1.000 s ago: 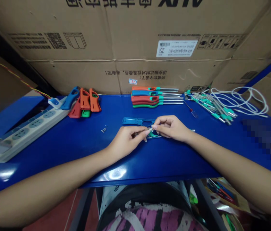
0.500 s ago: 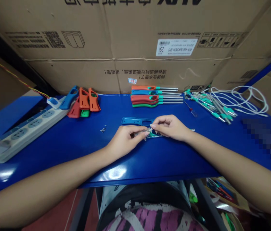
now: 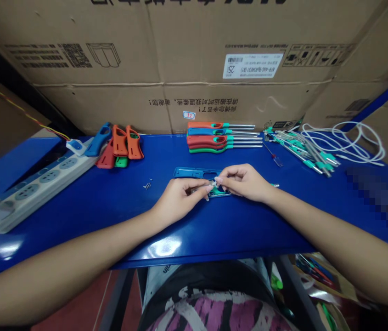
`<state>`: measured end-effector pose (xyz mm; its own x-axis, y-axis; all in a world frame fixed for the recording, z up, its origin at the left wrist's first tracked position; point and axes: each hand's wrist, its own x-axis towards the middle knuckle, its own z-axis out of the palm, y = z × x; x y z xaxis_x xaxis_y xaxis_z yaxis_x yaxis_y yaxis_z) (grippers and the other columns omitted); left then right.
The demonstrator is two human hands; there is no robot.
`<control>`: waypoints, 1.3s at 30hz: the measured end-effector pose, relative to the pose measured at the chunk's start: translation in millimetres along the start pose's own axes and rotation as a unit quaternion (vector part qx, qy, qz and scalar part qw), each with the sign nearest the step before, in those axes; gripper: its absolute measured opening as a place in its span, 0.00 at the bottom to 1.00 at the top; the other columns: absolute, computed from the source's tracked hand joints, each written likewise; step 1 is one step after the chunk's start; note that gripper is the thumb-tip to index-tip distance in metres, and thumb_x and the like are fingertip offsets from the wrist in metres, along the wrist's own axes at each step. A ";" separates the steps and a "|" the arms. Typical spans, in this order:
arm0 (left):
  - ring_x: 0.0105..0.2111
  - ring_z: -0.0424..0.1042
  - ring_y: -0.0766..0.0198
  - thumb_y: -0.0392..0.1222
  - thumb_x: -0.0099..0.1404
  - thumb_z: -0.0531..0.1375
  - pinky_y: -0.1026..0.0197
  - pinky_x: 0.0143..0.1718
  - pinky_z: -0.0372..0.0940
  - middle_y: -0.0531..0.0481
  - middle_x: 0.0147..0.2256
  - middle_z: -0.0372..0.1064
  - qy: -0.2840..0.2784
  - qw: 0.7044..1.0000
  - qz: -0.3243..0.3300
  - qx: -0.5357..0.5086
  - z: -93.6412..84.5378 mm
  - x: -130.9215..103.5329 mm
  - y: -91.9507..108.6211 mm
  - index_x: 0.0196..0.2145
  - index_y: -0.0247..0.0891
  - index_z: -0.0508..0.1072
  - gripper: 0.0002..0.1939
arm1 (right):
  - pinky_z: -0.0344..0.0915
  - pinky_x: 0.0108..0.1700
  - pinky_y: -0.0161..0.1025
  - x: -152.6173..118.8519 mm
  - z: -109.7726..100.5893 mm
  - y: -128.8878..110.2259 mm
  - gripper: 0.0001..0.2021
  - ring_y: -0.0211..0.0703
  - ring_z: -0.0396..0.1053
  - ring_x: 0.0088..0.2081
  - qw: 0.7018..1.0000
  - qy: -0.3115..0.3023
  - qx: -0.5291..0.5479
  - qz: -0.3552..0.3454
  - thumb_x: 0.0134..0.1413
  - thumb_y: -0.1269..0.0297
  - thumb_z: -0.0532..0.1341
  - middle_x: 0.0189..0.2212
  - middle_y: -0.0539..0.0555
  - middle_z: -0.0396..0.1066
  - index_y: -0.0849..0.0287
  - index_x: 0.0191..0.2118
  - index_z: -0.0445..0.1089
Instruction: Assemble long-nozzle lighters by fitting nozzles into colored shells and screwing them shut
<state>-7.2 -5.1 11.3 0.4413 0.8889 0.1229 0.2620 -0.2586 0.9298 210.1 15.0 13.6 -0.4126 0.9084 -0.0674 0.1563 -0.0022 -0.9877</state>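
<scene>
Over the middle of the blue table, my left hand (image 3: 183, 195) pinches a small pale lighter part (image 3: 213, 185) between thumb and fingers. My right hand (image 3: 244, 183) is closed at the other side of that part, thumb and forefinger pinched on it. The fingers hide most of its shape. Beneath the fingertips lies an opened lighter with a green trigger piece (image 3: 218, 191); its metal tip shows beyond my right wrist. Just behind lies a blue handle shell half (image 3: 189, 172), partly covered by my right hand.
Small screws (image 3: 148, 185) lie left of my hands. Several assembled lighters (image 3: 207, 141) are stacked behind, with a screwdriver (image 3: 276, 159), metal lighter tubes (image 3: 306, 154) and a white cable (image 3: 352, 142) to the right. Handle shells (image 3: 120, 141) lie by a power strip (image 3: 38, 184). Cardboard (image 3: 111, 101) stands behind.
Both hands stay in nearly the same place. The left fingertips have shifted slightly, and the two hands' fingertips still meet at the small part.
</scene>
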 end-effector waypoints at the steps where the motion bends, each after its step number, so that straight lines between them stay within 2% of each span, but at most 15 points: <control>1: 0.28 0.75 0.66 0.44 0.68 0.63 0.67 0.31 0.67 0.51 0.30 0.80 -0.001 1.000 -0.001 -0.004 0.7 0.3 0.2 0.40 0.35 0.83 0.11 | 0.47 0.16 0.29 -0.2 0.8 0.2 0.21 0.26 0.54 0.15 1.000 0.005 0.003 -0.004 0.44 0.47 0.73 0.17 0.45 0.66 0.63 0.28 0.71; 8: 0.30 0.74 0.65 0.47 0.69 0.61 0.66 0.35 0.66 0.51 0.28 0.79 -0.001 1.000 0.006 0.018 5.5 1.3 -1.9 0.30 0.36 0.82 0.15 | 0.49 0.16 0.28 0.1 2.2 1.4 0.20 0.26 0.55 0.16 1.000 0.016 -0.010 -0.018 0.42 0.50 0.74 0.16 0.45 0.66 0.63 0.27 0.72; 11: 0.24 0.70 0.68 0.48 0.69 0.61 0.67 0.28 0.63 0.52 0.26 0.77 -0.007 1.000 -0.008 0.020 3.9 1.6 1.9 0.29 0.36 0.81 0.16 | 0.49 0.16 0.29 0.6 2.1 0.8 0.22 0.27 0.56 0.14 1.000 0.009 -0.013 -0.007 0.43 0.47 0.73 0.17 0.46 0.67 0.63 0.27 0.72; 14: 0.18 0.63 0.72 0.48 0.68 0.61 0.68 0.20 0.58 0.51 0.26 0.76 -0.023 0.999 -0.037 -0.005 0.5 2.4 5.1 0.34 0.34 0.80 0.14 | 0.50 0.17 0.30 0.6 1.8 -0.8 0.22 0.26 0.56 0.14 1.000 0.008 -0.020 -0.020 0.47 0.45 0.70 0.18 0.47 0.68 0.63 0.27 0.72; 18: 0.19 0.65 0.71 0.50 0.66 0.63 0.67 0.20 0.63 0.50 0.29 0.77 -0.027 0.997 -0.049 -0.049 -6.5 2.9 2.0 0.47 0.34 0.75 0.18 | 0.53 0.18 0.32 1.4 -3.0 -1.2 0.23 0.26 0.55 0.13 0.999 0.019 -0.013 -0.039 0.55 0.43 0.65 0.20 0.48 0.71 0.63 0.31 0.74; 20: 0.21 0.69 0.69 0.50 0.66 0.64 0.66 0.23 0.65 0.50 0.30 0.77 -0.025 0.999 -0.023 -0.012 -11.6 2.9 0.7 0.44 0.35 0.75 0.16 | 0.51 0.18 0.32 2.6 -7.7 0.3 0.23 0.26 0.54 0.13 0.999 0.037 -0.003 -0.037 0.56 0.43 0.64 0.18 0.48 0.70 0.64 0.32 0.75; 22: 0.27 0.72 0.67 0.48 0.67 0.64 0.65 0.29 0.66 0.50 0.31 0.77 -0.027 0.996 0.033 0.080 -17.5 3.2 1.4 0.39 0.36 0.77 0.12 | 0.50 0.18 0.32 4.1 -12.5 2.4 0.23 0.26 0.53 0.12 0.998 0.052 0.000 -0.034 0.56 0.43 0.64 0.16 0.47 0.68 0.64 0.32 0.75; 25: 0.36 0.73 0.62 0.45 0.67 0.65 0.60 0.41 0.66 0.49 0.35 0.77 -0.032 0.962 0.137 0.232 -25.2 5.2 3.8 0.38 0.39 0.80 0.08 | 0.49 0.18 0.32 6.0 -17.5 5.1 0.23 0.27 0.52 0.12 0.997 0.066 -0.001 -0.036 0.57 0.43 0.64 0.14 0.46 0.66 0.63 0.33 0.76; 27: 0.39 0.73 0.60 0.45 0.67 0.65 0.57 0.45 0.65 0.49 0.36 0.76 -0.035 0.945 0.165 0.281 -27.9 7.2 3.3 0.39 0.39 0.81 0.08 | 0.49 0.18 0.32 6.8 -18.8 6.4 0.22 0.27 0.51 0.13 0.997 0.068 -0.002 -0.038 0.58 0.44 0.63 0.13 0.46 0.65 0.63 0.33 0.76; 34: 0.36 0.73 0.61 0.43 0.67 0.65 0.60 0.41 0.67 0.48 0.36 0.75 -0.036 0.956 0.128 0.260 -21.6 8.7 -7.6 0.40 0.38 0.80 0.08 | 0.49 0.18 0.32 6.9 -19.1 8.0 0.21 0.27 0.53 0.13 0.998 0.059 -0.003 -0.036 0.59 0.45 0.63 0.18 0.48 0.69 0.63 0.34 0.75; 39: 0.32 0.72 0.64 0.42 0.64 0.66 0.61 0.38 0.67 0.49 0.36 0.76 -0.028 0.961 0.108 0.254 -18.2 7.1 -7.0 0.40 0.38 0.79 0.07 | 0.49 0.18 0.32 7.8 -19.3 7.6 0.20 0.27 0.52 0.13 0.998 0.054 0.001 -0.035 0.59 0.46 0.63 0.15 0.45 0.65 0.62 0.33 0.75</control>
<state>-21.5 9.9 12.0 0.5740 0.7758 0.2621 0.5378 -0.5985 0.5939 225.4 30.2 8.2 -0.3230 0.9462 0.0175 0.1291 0.0624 -0.9897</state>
